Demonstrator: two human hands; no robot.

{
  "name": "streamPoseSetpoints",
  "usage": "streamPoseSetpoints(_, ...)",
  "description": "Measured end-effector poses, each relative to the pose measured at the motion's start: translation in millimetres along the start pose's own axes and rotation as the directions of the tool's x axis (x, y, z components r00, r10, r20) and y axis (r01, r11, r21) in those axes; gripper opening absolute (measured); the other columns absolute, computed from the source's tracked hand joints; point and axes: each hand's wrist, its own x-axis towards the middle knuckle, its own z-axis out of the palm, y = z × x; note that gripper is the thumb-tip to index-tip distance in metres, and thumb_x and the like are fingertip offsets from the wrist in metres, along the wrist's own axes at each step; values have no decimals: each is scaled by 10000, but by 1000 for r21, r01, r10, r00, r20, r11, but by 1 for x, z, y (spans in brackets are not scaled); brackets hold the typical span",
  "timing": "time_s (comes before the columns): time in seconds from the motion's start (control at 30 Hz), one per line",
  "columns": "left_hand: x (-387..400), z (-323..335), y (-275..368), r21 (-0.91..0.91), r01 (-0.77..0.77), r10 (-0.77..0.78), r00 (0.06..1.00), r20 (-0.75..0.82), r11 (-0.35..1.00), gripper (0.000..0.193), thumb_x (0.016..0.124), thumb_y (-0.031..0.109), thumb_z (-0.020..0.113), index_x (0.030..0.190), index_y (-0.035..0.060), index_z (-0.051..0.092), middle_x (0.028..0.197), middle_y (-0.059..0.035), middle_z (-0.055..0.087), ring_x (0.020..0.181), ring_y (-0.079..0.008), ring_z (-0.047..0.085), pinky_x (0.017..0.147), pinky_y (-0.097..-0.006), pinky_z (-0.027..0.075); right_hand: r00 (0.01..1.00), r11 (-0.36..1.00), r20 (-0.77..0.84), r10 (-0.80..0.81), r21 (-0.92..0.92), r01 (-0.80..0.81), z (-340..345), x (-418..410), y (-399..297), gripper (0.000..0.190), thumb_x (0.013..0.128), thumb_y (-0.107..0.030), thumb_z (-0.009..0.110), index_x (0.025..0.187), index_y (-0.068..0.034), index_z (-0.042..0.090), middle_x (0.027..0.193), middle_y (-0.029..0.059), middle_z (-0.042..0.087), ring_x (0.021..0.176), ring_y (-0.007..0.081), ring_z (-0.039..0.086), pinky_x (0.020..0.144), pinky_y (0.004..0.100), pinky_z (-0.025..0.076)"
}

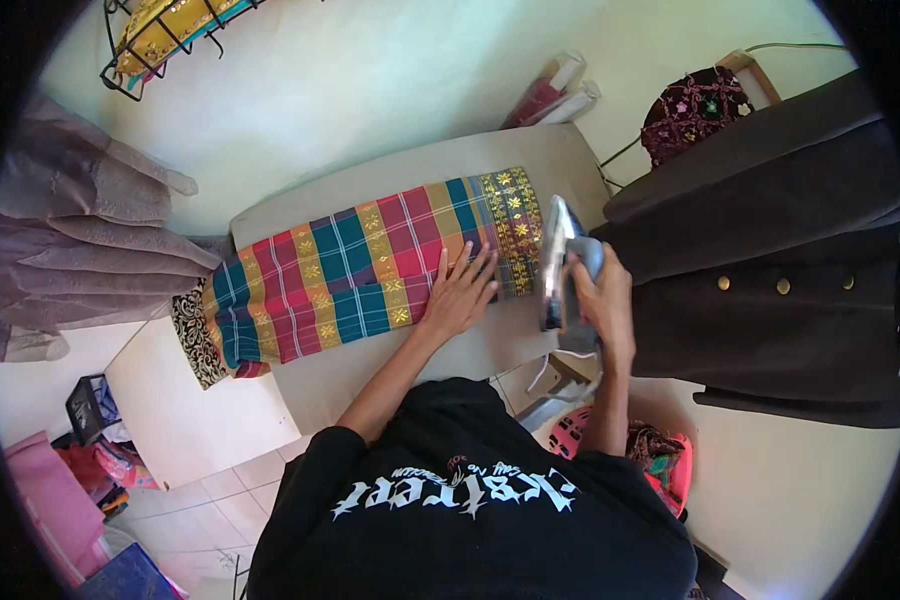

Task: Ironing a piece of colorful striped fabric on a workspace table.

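A checked woven skirt (352, 259) in red, green and gold lies lengthwise over a padded ironing board (420, 169). Gold motifs run along its bands, and its gold-patterned border is at the right end. My left hand (461, 292) rests flat on the cloth just left of that border, fingers spread. In my right hand (606, 296) is the blue-grey handle of an electric iron (556, 262). The iron is tipped on its side, with its shiny soleplate facing left, beside the border. A black-and-cream patterned waistband (195, 330) hangs past the board's left end.
A dark buttoned coat (772, 247) hangs close on the right. Mauve garments (97, 232) hang at the left. A wire basket (172, 45) is up on the wall. Below the iron, a pink laundry basket (679, 472) holds clothes. A white tabletop (195, 405) lies left of the board.
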Motion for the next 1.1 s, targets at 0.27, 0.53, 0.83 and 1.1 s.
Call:
streamPoseSetpoints(0.27, -13, -14, -25, 158, 262, -243, 961, -130, 952, 563, 1025, 321, 426, 1527, 75, 365, 1608, -150, 290, 1495, -354, 229, 1206, -561, 125, 946, 915, 206, -250, -270, 301, 129, 23, 23, 365, 893, -195, 670, 1099, 82, 549, 814, 354, 641, 798, 520, 652, 713, 567, 526)
streamPoseSetpoints(0.53, -14, -11, -25, 173, 277, -244, 951, -189, 945, 580, 1011, 332, 450, 1531, 89, 365, 1597, -136, 318, 1487, -353, 247, 1210, -558, 119, 988, 945, -12, -157, -291, 146, 131, 61, 38, 352, 900, -215, 669, 1025, 91, 547, 862, 363, 647, 873, 519, 655, 797, 565, 528)
streamPoseSetpoints(0.83, -15, -12, -26, 158, 272, -244, 953, -178, 949, 560, 1020, 340, 433, 1521, 92, 388, 1599, -134, 316, 1491, -338, 244, 1212, -552, 116, 983, 937, 86, -159, -300, 178, 92, 72, 68, 406, 925, -332, 656, 1109, 22, 577, 892, 345, 649, 894, 553, 617, 784, 596, 506)
streamPoseSetpoints(1.1, -14, -9, -30, 153, 279, -248, 949, -195, 948, 559, 1024, 353, 437, 1516, 90, 397, 1601, -130, 314, 1489, -336, 253, 1213, -541, 126, 896, 850, 308, -321, -323, 416, 86, 95, 71, 443, 937, -350, 650, 1102, 55, 583, 971, 355, 650, 967, 550, 609, 816, 562, 515)
